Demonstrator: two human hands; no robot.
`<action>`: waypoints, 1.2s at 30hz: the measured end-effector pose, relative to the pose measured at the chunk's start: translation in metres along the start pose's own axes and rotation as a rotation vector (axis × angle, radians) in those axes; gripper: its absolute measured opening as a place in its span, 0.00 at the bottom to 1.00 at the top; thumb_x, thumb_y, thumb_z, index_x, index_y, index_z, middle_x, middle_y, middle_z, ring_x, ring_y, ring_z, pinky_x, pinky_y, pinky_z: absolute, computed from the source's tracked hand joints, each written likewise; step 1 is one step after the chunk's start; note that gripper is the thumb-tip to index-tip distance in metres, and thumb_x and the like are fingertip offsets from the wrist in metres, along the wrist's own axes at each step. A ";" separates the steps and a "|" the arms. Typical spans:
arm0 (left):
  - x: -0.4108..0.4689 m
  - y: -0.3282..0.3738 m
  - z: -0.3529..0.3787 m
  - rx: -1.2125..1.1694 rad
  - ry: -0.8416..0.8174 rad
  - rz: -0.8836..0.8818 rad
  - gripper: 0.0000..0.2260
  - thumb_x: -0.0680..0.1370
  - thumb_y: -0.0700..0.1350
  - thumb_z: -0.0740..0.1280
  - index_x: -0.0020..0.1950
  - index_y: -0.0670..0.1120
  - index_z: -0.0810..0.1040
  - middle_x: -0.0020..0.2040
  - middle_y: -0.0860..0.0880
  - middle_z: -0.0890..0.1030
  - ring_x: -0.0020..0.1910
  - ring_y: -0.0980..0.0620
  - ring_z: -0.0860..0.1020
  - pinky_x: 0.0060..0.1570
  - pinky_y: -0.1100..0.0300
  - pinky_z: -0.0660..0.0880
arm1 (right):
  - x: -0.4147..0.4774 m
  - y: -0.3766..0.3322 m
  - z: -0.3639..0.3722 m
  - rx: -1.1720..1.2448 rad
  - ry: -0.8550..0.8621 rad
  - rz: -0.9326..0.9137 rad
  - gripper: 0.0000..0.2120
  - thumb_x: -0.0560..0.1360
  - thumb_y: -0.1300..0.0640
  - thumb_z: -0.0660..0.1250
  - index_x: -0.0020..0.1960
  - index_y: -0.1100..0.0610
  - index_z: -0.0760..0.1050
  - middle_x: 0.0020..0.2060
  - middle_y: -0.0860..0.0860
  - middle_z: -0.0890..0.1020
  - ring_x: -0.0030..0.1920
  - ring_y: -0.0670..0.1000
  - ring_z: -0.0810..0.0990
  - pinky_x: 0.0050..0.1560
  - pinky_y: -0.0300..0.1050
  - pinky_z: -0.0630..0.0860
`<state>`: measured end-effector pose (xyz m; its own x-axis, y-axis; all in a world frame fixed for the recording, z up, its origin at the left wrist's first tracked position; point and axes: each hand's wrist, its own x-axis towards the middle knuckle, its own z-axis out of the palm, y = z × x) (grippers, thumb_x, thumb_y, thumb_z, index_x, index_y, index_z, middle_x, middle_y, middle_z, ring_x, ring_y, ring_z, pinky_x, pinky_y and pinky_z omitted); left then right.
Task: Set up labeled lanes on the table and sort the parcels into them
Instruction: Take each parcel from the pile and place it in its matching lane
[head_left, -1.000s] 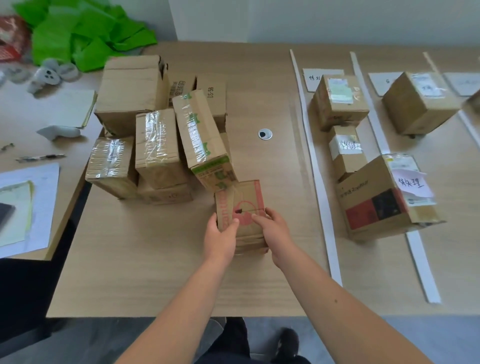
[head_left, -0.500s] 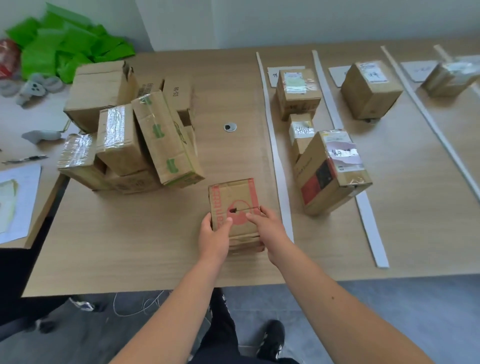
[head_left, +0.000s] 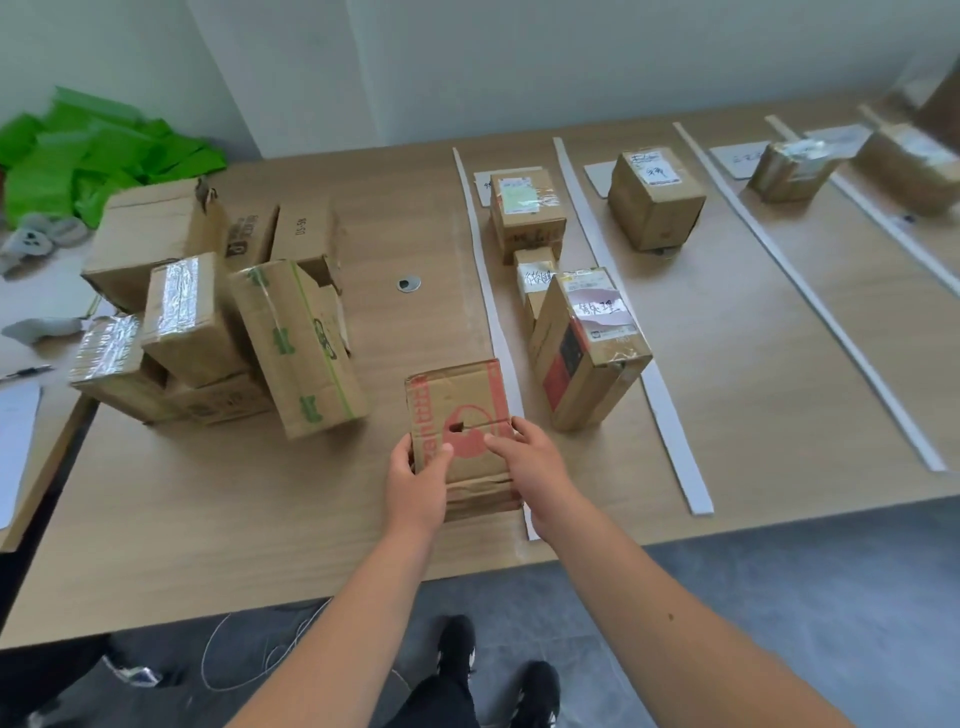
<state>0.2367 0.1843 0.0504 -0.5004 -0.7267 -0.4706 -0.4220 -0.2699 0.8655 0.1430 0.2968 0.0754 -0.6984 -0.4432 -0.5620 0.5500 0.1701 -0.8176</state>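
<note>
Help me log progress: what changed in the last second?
The red-printed box, gripped by the left hand and right hand throughout, moved right, away from the unsorted pile toward the first white strip. Pile and sorted parcels stayed put.

Brown parcel (head_left: 460, 415), red print; green-taped box (head_left: 298, 348); white lane strips (head_left: 485, 270); green bags (head_left: 93, 156).

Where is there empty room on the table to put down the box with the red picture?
Roomiest: the near end of the lane between the second white strip and third white strip, before the lone box. Also bare wood around the metal disc, between the pile and the first white strip. Crowded: the first lane's three parcels.
</note>
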 end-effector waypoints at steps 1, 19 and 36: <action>-0.001 0.002 0.001 0.007 -0.010 -0.001 0.34 0.68 0.63 0.72 0.74 0.56 0.77 0.66 0.57 0.83 0.67 0.53 0.80 0.72 0.44 0.75 | -0.001 -0.002 -0.002 0.019 0.005 -0.017 0.15 0.82 0.59 0.71 0.61 0.44 0.71 0.50 0.37 0.78 0.54 0.42 0.78 0.63 0.47 0.73; -0.004 0.133 0.028 -0.092 -0.235 0.356 0.18 0.80 0.46 0.71 0.70 0.54 0.79 0.58 0.57 0.86 0.59 0.57 0.84 0.65 0.47 0.80 | -0.028 -0.112 -0.005 0.140 0.225 -0.373 0.14 0.79 0.59 0.70 0.64 0.52 0.83 0.57 0.51 0.88 0.59 0.56 0.87 0.65 0.60 0.82; -0.030 0.233 0.076 -0.190 -0.481 0.608 0.26 0.75 0.55 0.71 0.74 0.60 0.77 0.67 0.56 0.82 0.68 0.54 0.80 0.68 0.47 0.79 | -0.083 -0.194 -0.037 0.174 0.438 -0.647 0.13 0.82 0.61 0.68 0.62 0.48 0.84 0.55 0.49 0.89 0.56 0.53 0.88 0.57 0.53 0.85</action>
<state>0.0964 0.1915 0.2530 -0.8913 -0.4403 0.1080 0.1437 -0.0485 0.9884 0.0777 0.3328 0.2759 -0.9998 -0.0152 -0.0105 0.0127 -0.1584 -0.9873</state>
